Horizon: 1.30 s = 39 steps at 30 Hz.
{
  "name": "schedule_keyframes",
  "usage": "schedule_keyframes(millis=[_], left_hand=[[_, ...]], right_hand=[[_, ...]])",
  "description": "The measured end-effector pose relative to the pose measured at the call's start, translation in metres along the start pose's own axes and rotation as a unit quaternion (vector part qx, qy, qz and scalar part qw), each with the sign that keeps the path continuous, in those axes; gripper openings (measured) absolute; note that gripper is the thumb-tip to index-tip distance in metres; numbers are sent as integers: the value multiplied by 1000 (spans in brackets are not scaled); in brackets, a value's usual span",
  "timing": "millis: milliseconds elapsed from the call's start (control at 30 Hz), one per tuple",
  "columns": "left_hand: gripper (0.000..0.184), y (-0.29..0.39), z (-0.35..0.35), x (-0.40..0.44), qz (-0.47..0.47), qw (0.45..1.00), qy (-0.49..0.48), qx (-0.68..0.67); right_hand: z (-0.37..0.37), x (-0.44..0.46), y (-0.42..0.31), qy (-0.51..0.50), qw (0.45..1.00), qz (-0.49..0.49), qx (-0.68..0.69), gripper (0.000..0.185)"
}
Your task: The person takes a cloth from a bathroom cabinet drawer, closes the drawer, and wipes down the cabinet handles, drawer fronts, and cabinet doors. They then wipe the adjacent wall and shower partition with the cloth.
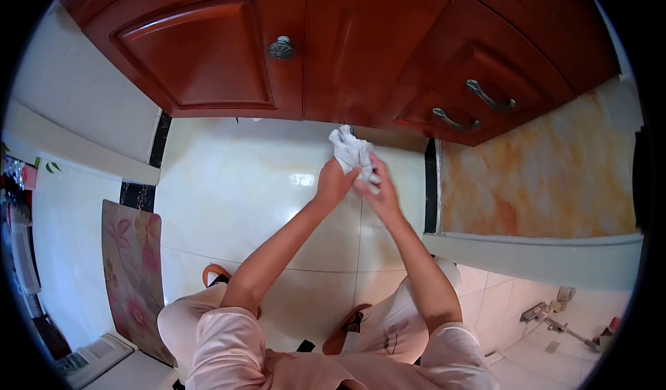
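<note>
A crumpled white cloth is held up between my two hands, just below the lower edge of the red-brown cabinet. My left hand has its fingers closed on the cloth's lower left side. On the right side, my right hand grips the cloth too, its fingers slightly blurred. The cloth's upper end sticks out beyond both hands, near the cabinet's bottom edge.
A round knob and two metal handles project from the cabinet. Shiny pale tiles cover the floor. A flowered mat lies left; a marbled orange panel is right. Metal fittings stand lower right.
</note>
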State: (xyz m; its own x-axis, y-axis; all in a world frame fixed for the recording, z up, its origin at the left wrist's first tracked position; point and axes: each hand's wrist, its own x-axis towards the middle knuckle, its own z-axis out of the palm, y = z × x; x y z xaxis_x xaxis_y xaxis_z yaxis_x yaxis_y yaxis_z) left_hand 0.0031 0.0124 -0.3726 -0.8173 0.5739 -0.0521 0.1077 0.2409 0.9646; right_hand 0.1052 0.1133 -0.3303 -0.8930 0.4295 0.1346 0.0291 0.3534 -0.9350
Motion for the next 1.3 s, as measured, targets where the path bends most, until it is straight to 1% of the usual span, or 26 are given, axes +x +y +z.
schedule_keyframes(millis=[67, 100, 200, 233, 267, 300, 333, 400, 433, 467, 533, 567, 600, 667, 767, 800, 867, 900, 1033, 1067, 1100, 1167, 1200, 1233, 1267, 1300], left_hand=[[57, 12, -1, -15, 7, 999, 6, 31], [63, 26, -11, -18, 3, 993, -49, 105], [63, 51, -27, -37, 55, 983, -119, 127], [61, 57, -38, -32, 59, 983, -164, 51], [62, 63, -50, -25, -27, 972, -229, -52], [58, 47, -49, -20, 38, 947, -182, -262], [48, 55, -68, -15, 2, 948, -159, -277], [26, 67, -88, -1, 15, 978, -15, -206], [25, 68, -103, 3, 68, 976, 38, -201], [27, 62, -118, 10, 71, 970, 98, -210], [27, 66, -151, 16, 100, 960, 154, -209], [22, 72, -169, 21, 97, 955, 155, -232], [24, 68, -187, 29, 120, 955, 140, -231], [29, 73, -212, 39, 99, 962, 161, -197], [31, 73, -236, 51, 71, 975, 119, -176], [31, 71, -240, 51, 71, 975, 101, -185], [32, 68, -245, 53, 72, 975, 60, -202], [31, 68, -246, 54, 74, 974, 67, -205], [30, 64, -243, 53, 77, 971, 87, -211], [30, 62, -243, 55, 80, 970, 89, -214], [31, 57, -244, 56, 84, 969, 87, -215], [31, 49, -245, 59, 87, 967, 94, -221], [31, 52, -244, 58, 91, 965, 93, -228], [30, 54, -242, 58, 92, 964, 89, -232], [30, 57, -241, 57, 92, 964, 87, -234], [30, 59, -242, 56, 92, 964, 85, -235]], right_hand=[[15, -2, 3, -33, 996, 47, 75, 47], [17, -1, 3, -49, 990, 69, 112, 50], [7, 8, 4, -56, 943, 193, 266, 44], [5, 12, 3, -55, 936, 186, 294, 38], [4, 18, 3, -27, 941, 143, 305, 37], [6, 23, -6, 4, 944, 101, 315, 36], [7, 28, -17, 37, 944, 60, 322, 35], [14, 42, -34, 102, 949, -20, 299, 35], [17, 50, -33, 119, 949, -39, 291, 35], [16, 58, -30, 137, 947, -59, 283, 35], [15, 74, -6, 181, 946, 12, 267, 33], [15, 79, 5, 202, 943, 48, 260, 32], [12, 82, 10, 224, 950, 37, 215, 31], [0, 83, 22, 263, 957, 20, 120, 29], [-55, 76, 72, 418, 908, 12, 29, 27], [-88, 76, 102, 451, 891, 30, 38, 26], [-144, 74, 96, 558, 808, 95, 165, 23], [-160, 72, 89, 573, 793, 58, 201, 26], [-147, 86, 105, 585, 791, -44, 175, 28], [-121, 85, 88, 576, 803, -21, 155, 28], [-88, 86, 89, 592, 805, 11, 21, 31], [-12, 80, 41, 499, 866, 25, -7, 39], [25, 79, 31, 442, 896, 19, 42, 40], [48, 78, 4, 355, 930, -62, 75, 39], [70, 81, 2, 283, 948, -23, 146, 36], [66, 84, -15, 233, 964, -33, 121, 39]])
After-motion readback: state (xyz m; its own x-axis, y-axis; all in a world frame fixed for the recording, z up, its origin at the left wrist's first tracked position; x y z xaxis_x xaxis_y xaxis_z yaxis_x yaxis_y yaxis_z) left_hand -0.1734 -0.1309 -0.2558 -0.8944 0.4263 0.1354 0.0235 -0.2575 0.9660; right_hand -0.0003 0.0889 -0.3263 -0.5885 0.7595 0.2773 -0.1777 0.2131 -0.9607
